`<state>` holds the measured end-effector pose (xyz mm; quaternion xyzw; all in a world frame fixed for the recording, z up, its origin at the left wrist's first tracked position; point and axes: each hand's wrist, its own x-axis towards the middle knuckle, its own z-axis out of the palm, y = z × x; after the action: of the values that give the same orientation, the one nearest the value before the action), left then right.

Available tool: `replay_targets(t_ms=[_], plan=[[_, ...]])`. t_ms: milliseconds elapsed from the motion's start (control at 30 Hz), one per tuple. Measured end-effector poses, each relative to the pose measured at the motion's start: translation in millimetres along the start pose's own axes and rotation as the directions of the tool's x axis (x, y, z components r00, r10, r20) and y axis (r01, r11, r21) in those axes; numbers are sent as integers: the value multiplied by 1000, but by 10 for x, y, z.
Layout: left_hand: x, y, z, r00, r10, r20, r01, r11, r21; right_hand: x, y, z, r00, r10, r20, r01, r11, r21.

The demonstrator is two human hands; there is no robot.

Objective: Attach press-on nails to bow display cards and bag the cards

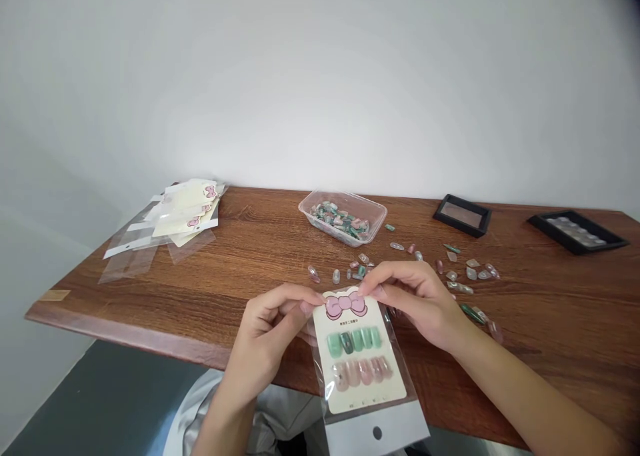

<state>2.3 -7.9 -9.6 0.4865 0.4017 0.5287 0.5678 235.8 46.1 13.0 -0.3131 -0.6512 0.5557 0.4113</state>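
Observation:
Both hands hold a cream card (357, 359) with a pink bow print and two rows of press-on nails, green above and pink below. The card sits partly inside a clear plastic sleeve (373, 429) with a white header and a hole. My left hand (273, 326) pinches the card's top left corner. My right hand (417, 296) pinches its top right edge. The card hangs over the near edge of the wooden table (250, 276).
Loose press-on nails (457, 269) lie scattered behind my hands. A clear plastic tub (343, 217) holds more of them. A pile of cards and sleeves (170, 226) lies at the back left. Two black trays (463, 215) (577, 231) sit at the back right.

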Motion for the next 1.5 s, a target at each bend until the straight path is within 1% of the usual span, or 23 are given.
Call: replay_targets(t_ms=[100, 267, 333, 400, 467, 600, 633, 733, 833, 900, 967, 1033, 1133, 1233, 1300, 1400, 1500], plan=[[-14, 7, -39, 1000, 1, 25, -1, 1000, 14, -10, 6, -6, 1000, 12, -1, -12, 1000, 11], [-44, 22, -77, 999, -15, 30, 12, 996, 90, -23, 4, -10, 999, 26, 30, -27, 1000, 11], [-45, 33, -63, 999, -36, 22, 33, 995, 95, -24, -8, -8, 999, 22, 44, -22, 1000, 6], [-41, 48, -47, 999, -40, -8, 41, 996, 81, -26, -19, -10, 999, 21, 50, -20, 1000, -6], [-36, 68, -38, 999, -29, -28, 31, 998, 62, -30, -19, -21, 998, 9, 55, -8, 1000, -21], [-29, 109, -14, 999, -34, 15, 33, 996, 83, -44, 1, -56, 995, -54, 80, 63, 990, -125], [-26, 114, 7, 999, -37, 3, 37, 994, 101, -49, 3, -61, 994, -66, 89, 80, 983, -167], [-12, 104, 115, 996, -36, -86, 47, 990, 132, -61, -12, -44, 988, -111, 107, 137, 952, -275], [-4, 72, 233, 987, -41, -155, 59, 992, 112, -66, -40, 17, 984, -154, 89, 174, 934, -313], [-7, 46, 284, 978, -29, -205, 52, 993, 105, -67, -46, 71, 991, -129, 39, 135, 942, -307], [-17, 19, 312, 972, -10, -234, 38, 993, 113, -68, -36, 128, 998, -65, -24, 54, 943, -327], [-28, -12, 330, 971, -11, -239, 42, 991, 125, -68, -19, 179, 997, 0, -76, -28, 929, -369], [-34, -38, 349, 975, -55, -217, 84, 988, 126, -67, -11, 228, 994, 54, -98, -86, 929, -360], [-22, -3, 341, 980, -75, -183, 94, 991, 94, -64, -31, 227, 994, 82, -67, -97, 958, -270], [-7, 46, 311, 984, -83, -155, 89, 996, 28, -60, -50, 202, 994, 105, -23, -108, 975, -196], [15, 103, 240, 988, -120, -97, 113, 991, -77, -51, -77, 150, 986, 156, 51, -150, 982, -114], [28, 113, 167, 986, -141, -93, 131, 985, -112, -37, -102, 97, 975, 197, 101, -190, 979, -71]])
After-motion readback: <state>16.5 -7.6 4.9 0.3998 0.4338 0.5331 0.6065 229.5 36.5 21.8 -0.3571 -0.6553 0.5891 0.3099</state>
